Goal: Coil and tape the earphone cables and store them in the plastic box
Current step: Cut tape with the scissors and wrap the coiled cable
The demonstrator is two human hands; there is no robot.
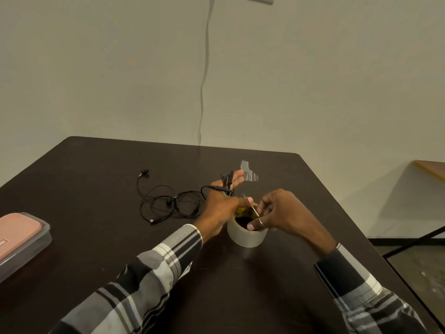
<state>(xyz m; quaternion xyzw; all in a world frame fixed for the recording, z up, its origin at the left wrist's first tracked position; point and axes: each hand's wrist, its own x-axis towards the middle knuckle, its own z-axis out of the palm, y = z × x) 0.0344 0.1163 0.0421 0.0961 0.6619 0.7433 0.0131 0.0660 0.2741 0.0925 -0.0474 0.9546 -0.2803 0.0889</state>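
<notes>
A black earphone cable (168, 203) lies in loose loops on the dark table (96, 237), with one earbud (144, 172) stretched out to the far left. My left hand (221, 203) holds one end of this cable bunched across its fingers. A torn piece of clear tape (249, 173) sticks up from its fingertips. Its thumb reaches to the tape roll (245, 236), which stands on the table. My right hand (279, 210) grips the roll's rim, its thumb inside the core. A thin strip of tape (251, 206) runs between the two hands. The plastic box (24, 239) with a pink lid sits at the left edge.
The table's far edge meets a plain wall, where a thin cord (204, 68) hangs down. The table's right edge runs diagonally beside my right arm. Another table's corner (431, 169) and dark legs stand at the right.
</notes>
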